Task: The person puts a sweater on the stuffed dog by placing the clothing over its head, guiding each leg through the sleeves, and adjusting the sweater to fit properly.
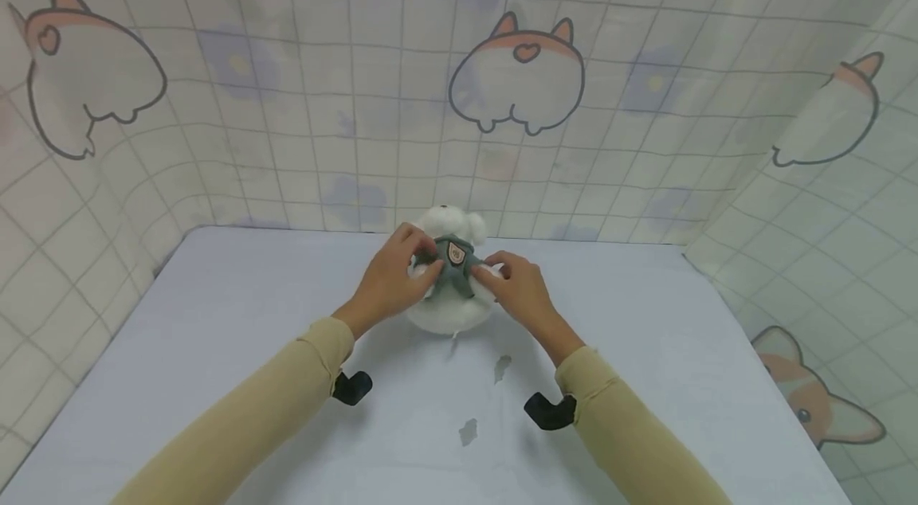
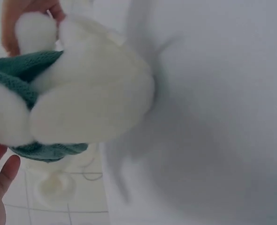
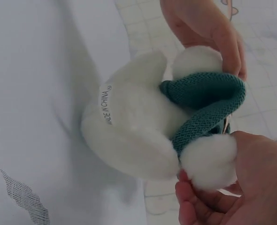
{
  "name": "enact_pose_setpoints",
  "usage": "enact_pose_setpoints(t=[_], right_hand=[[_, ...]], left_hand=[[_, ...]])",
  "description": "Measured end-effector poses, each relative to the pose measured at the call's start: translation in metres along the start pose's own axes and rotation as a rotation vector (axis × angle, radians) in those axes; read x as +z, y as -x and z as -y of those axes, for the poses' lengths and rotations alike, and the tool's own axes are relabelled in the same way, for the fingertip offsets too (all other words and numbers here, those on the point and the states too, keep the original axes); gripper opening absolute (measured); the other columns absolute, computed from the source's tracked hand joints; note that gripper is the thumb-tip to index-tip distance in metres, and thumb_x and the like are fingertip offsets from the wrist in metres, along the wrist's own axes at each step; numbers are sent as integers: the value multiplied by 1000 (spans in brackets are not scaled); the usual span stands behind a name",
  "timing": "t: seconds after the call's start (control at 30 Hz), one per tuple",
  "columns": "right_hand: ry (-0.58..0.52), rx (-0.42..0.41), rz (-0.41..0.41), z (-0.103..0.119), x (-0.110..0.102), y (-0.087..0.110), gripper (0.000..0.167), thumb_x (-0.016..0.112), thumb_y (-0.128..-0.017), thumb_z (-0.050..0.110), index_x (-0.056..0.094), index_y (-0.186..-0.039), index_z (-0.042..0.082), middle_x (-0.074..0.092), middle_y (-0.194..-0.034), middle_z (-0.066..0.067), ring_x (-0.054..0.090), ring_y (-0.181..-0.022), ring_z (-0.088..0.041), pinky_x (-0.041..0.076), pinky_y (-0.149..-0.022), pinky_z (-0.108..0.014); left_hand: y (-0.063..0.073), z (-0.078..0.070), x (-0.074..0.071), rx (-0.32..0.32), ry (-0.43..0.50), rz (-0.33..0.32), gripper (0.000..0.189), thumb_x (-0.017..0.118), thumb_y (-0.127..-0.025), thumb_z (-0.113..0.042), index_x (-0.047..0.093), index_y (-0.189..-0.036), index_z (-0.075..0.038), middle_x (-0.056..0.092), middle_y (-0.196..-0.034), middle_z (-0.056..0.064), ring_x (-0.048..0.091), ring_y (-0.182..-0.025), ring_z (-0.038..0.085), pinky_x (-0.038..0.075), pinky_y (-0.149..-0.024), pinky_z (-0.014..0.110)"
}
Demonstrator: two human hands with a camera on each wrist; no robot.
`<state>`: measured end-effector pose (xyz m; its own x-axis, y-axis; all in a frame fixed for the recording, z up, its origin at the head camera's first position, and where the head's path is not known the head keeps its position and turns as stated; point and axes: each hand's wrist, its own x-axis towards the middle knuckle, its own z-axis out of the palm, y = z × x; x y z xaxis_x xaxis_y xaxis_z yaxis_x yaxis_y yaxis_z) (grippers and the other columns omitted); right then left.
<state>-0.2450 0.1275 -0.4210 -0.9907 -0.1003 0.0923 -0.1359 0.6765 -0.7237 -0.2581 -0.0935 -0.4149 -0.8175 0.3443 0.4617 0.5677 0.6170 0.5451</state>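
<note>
A white plush toy [image 1: 448, 316] is at the far middle of the table, its rounded bottom toward me. It wears a teal knitted garment [image 1: 452, 280] with a small shield-shaped badge [image 1: 457, 253]. On its left side, my left hand [image 1: 393, 270] holds an arm by the garment's edge, thumb and fingers bent around it. My right hand [image 1: 527, 290] pinches the white arm on the other side. In the right wrist view, the garment [image 3: 209, 105] gapes in folds between the two arms, and a white "MADE IN CHINA" label [image 3: 105, 104] shows on the plush toy's body.
The white table [image 1: 258, 306] has small grey patches [image 1: 468, 432] on its near part. Behind it and at both sides hangs a checked curtain [image 1: 344, 91] with corgi drawings. A black wrist device [image 1: 551, 411] juts from under each sleeve.
</note>
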Motion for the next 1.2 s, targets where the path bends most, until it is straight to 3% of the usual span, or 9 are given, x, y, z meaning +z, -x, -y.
enact_pose_setpoints(t=[0.1, 0.2, 0.3, 0.5, 0.67, 0.77, 0.97, 1.1, 1.2], right_hand=[[36, -14, -21, -2, 6, 1, 41, 59, -93, 46, 63, -116, 12, 68, -93, -7, 64, -84, -22, 52, -68, -33], [66, -53, -30, -3, 11, 4, 39, 61, -93, 38, 60, -121, 11, 63, -117, -6, 59, -110, -23, 50, -91, -41], [73, -105, -16, -1, 14, 4, 36, 61, -93, 30, 57, -124, 13, 60, -125, -8, 55, -122, -26, 45, -101, -46], [94, -165, 13, 5, 16, 0, 22, 60, -94, 21, 62, -116, 18, 56, -121, -11, 56, -117, -29, 47, -98, -48], [64, -176, 32, 6, 20, -6, 21, 57, -94, 16, 67, -112, 13, 52, -118, -15, 55, -110, -31, 48, -93, -48], [53, -159, 35, 6, 23, -9, 23, 56, -94, 14, 69, -113, 11, 50, -118, -16, 55, -106, -31, 49, -91, -47], [10, -117, 1, 7, 28, -11, 8, 68, -87, 17, 66, -93, 14, 49, -109, -13, 54, -101, -29, 49, -90, -46], [-19, -87, -40, 8, 30, -10, 16, 75, -82, 17, 60, -81, 14, 48, -102, -10, 53, -98, -27, 49, -89, -45], [-15, -80, -49, 8, 30, -10, 20, 77, -80, 15, 57, -78, 14, 47, -98, -8, 52, -95, -25, 50, -86, -43]], left_hand=[[8, -1, 5, 49, -91, 3, 16, 66, -85, -20, 61, -98, -12, 54, -103, 3, 55, -95, 18, 54, -78, 36], [15, 0, 10, 102, -165, -8, 15, 66, -84, -19, 64, -98, -13, 54, -103, 3, 54, -94, 18, 55, -72, 36], [18, 2, 14, 118, -193, -37, 15, 68, -84, -17, 68, -98, -12, 54, -103, 4, 54, -92, 18, 54, -69, 34], [16, 6, 17, 49, -192, -75, 17, 71, -83, -15, 67, -100, -13, 53, -110, 9, 56, -99, 26, 55, -72, 37], [11, 9, 20, -46, -171, -42, 26, 75, -80, -14, 64, -104, -13, 53, -113, 10, 60, -101, 30, 54, -82, 42], [7, 9, 22, -92, -190, -19, 34, 78, -77, -15, 65, -109, -13, 53, -111, 9, 60, -95, 28, 54, -81, 42], [3, 10, 22, -112, -238, -6, 38, 79, -76, -18, 66, -112, -13, 53, -109, 8, 60, -81, 25, 54, -70, 40], [4, 10, 19, -103, -239, 4, 35, 75, -78, -20, 66, -112, -15, 55, -108, 6, 60, -74, 25, 54, -64, 40], [5, 12, 18, -112, -218, 41, 32, 72, -81, -22, 64, -112, -16, 54, -108, 5, 61, -74, 24, 55, -67, 39]])
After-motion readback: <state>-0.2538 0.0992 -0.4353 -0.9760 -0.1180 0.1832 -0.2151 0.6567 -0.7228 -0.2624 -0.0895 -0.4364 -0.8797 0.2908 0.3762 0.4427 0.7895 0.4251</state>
